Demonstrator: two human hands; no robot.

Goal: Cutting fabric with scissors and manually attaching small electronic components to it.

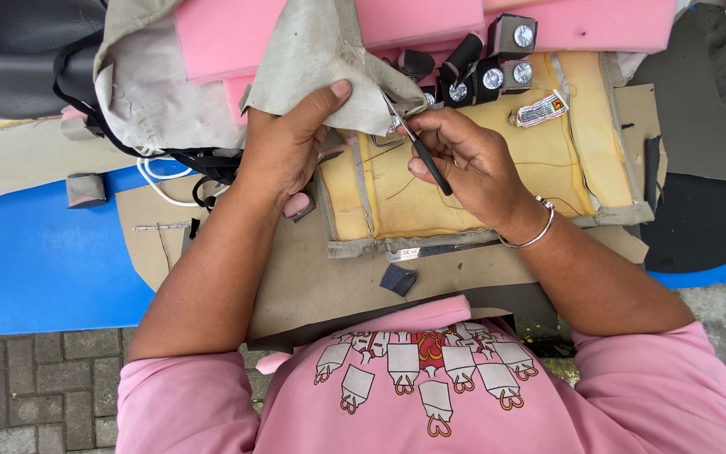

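The left hand (287, 143) gripped a flap of grey cloth (321, 63), thumb pressed on top and fingers curled beneath, holding it up near the far edge of the table (35, 252). The right hand (464, 160) pinched a thin black-handled tool (422, 155), its metal tip touching the cloth's seam. Under both hands lay a yellowed foam cushion (481, 181) on brown sheeting, with pink foam (228, 34) along the far edge behind it
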